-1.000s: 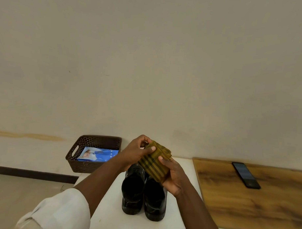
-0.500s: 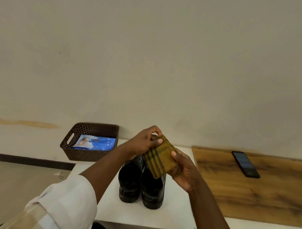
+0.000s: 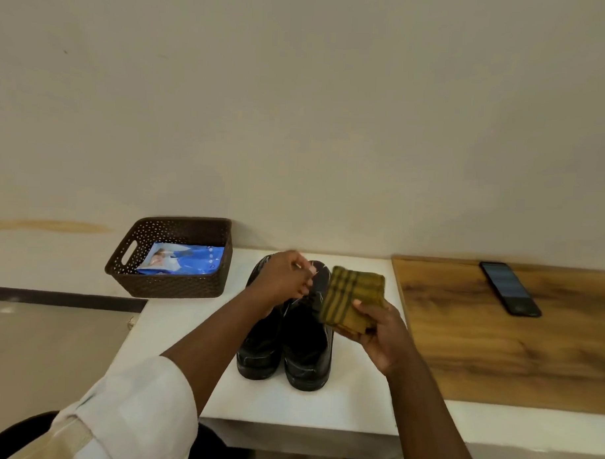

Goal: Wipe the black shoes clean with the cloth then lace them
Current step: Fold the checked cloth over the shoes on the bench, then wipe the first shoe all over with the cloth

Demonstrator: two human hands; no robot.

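Right fingers [image 3: 358, 305]: the right hand [image 3: 381, 338] pinches a folded mustard cloth [image 3: 351, 299] with dark stripes, thumb on its near face, held up just right of the shoes.
Left fingers [image 3: 304, 277]: curled together on the left hand [image 3: 285, 278], hovering over the toe end of the shoes; whether they pinch a lace or only touch the leather cannot be told.
Shoes [image 3: 286, 345]: two black shoes [image 3: 307, 360] stand side by side, touching, heels toward the viewer, near the middle of the white part.
Surface [image 3: 174, 331]: a white top; its left edge drops off near the shoes, and its near edge lies just below the heels.
Open room: bare white top left of the shoes.
Wooden board [image 3: 496, 342]: covers the right part, starting just beside the cloth.
Phone [image 3: 510, 288]: dark, lying flat on the board's far side, well apart from the hands.
Basket [image 3: 170, 283]: brown, perforated, at the far left corner overhanging the edge, holding a blue packet [image 3: 183, 261].
Room: a plain pale wall [image 3: 298, 109] directly behind.
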